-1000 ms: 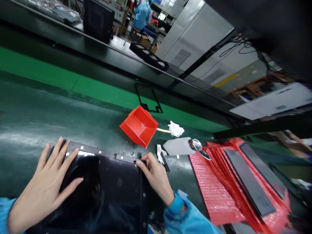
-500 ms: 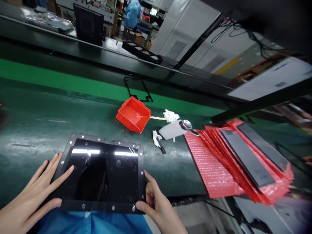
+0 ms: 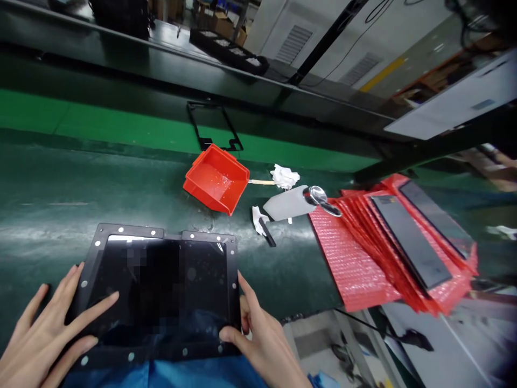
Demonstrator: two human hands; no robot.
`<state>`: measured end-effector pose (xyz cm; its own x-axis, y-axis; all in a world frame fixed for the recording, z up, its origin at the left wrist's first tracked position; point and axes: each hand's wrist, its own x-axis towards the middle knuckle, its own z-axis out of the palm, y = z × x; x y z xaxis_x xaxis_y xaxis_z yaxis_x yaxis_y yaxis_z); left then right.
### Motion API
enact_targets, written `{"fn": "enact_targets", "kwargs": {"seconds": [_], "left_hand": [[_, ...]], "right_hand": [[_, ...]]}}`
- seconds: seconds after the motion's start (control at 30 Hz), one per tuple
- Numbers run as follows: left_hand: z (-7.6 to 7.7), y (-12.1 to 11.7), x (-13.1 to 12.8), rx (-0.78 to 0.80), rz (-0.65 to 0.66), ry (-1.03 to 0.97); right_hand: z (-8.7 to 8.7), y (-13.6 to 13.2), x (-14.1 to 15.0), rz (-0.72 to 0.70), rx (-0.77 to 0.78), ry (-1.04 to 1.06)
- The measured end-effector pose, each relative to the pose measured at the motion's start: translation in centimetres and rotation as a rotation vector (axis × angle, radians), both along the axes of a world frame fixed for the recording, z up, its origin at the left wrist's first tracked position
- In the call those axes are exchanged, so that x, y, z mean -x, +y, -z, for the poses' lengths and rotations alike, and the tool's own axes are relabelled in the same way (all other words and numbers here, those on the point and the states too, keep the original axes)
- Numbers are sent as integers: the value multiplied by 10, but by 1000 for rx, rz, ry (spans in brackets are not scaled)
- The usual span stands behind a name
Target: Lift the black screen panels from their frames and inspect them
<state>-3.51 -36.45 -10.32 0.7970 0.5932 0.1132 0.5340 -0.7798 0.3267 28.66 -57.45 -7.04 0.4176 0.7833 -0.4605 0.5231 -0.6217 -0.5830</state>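
A black display panel (image 3: 155, 293) in a dark frame dotted with round pale spots lies at the near edge of the bench, against blue clothing. Spread fingers of my left hand (image 3: 48, 328) rest along its left side, with the index finger on the glass and the thumb on the lower left corner. My right hand (image 3: 258, 334) grips the lower right edge, thumb on top and other fingers curled at the side. Beyond the panel sit a red-orange bin (image 3: 216, 180), a white bottle (image 3: 288, 203) with a shiny metal top, and a black-handled tool (image 3: 267, 233) touching white tissue.
Red bubble-wrap sleeves (image 3: 359, 258) are piled at the right with grey flat panels (image 3: 412, 240) on them. A thin black frame (image 3: 232, 124) lies on the green strip behind the bin. Crumpled white tissue (image 3: 285, 176) sits by a pale stick. A dark post crosses the right side.
The view has tipped downward, and the panel is now tilted differently, with the ceiling-light reflections mostly gone. My left hand has shifted slightly left and down; my right hand keeps its hold.
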Motion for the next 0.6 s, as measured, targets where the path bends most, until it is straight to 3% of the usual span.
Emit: {"fn": "enact_targets", "kwargs": {"seconds": [0.13,0.37,0.6], "left_hand": [[-9,-5,-14,31,-50,120],[-8,-10,-33,-9,-171,-84],[-3,-16,-34,24,-326,-198]], "right_hand": [[9,6,4,-3,-164,-172],[23,26,-2,7,-324,-350],[28,26,1,34,-377,-413]]}}
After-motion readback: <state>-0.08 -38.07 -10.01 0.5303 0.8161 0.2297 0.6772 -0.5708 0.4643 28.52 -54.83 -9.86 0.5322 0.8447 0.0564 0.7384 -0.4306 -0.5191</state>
